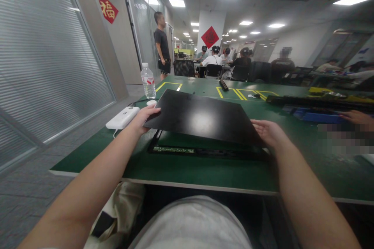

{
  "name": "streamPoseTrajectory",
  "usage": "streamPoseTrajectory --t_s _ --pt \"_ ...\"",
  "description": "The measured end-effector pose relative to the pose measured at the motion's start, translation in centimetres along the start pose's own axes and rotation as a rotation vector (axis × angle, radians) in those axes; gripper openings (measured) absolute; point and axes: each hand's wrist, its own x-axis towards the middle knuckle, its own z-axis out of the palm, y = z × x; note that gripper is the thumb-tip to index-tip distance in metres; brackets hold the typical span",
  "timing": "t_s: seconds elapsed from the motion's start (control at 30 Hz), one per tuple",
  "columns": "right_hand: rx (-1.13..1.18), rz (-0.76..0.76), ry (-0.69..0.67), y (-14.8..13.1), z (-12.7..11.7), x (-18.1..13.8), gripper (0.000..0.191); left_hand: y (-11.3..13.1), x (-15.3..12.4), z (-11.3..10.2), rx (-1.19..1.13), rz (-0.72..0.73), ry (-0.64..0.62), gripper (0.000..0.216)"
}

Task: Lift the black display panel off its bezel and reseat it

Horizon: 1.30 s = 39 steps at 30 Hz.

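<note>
We've got the black panel [201, 116] in both hands, held at a tilt just above the base frame [210, 153], which lies flat on the green bench [96, 151]. The panel's near edge is clearly off the frame. We can't tell whether the far edge touches anything.

L hand [144, 120] is at the near-left corner, thumb on top and fingers under, so its grip is pinching the panel's edge. R hand [269, 133] is at the near-right corner w/ its grip closed round the edge too. Its fingertips are hidden under the panel.

As we judge it, doing this well means:
- Move both corners at the same rate. The panel is thin and wide, so one corner leading would prob. twist it.
- Hold by the edges only, as now. The top is glossy and will show prints.
- Watch the gap between panel and frame. A green board strip [175, 149] shows along the frame's front, so fingers should stay off it, and any snag we feel is a cue to stop, not pull.
- Mind the left side. The white power bank [122, 117] sits just beside the L hand, w/ the water bottle [148, 81] behind it, so the panel should travel straight, not sideways.

A co-worker's hand [355, 116] rests far right, well apart from ours.
</note>
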Motion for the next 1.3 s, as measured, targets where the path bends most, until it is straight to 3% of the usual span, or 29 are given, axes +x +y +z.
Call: streamPoseTrajectory --t_s 0.33,0.7,1.3 --pt "-0.110 -0.108 0.116 0.5 0.0 -0.1 0.019 -0.6 0.2 0.0 0.004 0.032 -0.013 0.028" --pt "-0.461 -0.219 0.203 0.5 0.6 -1.0 0.018 -1.0 0.4 -0.2 0.005 0.016 -0.037 0.040" --pt "-0.564 -0.267 0.266 0.9 -0.4 0.2 0.019 -2.3 0.8 0.0 0.071 -0.050 -0.113 0.038"
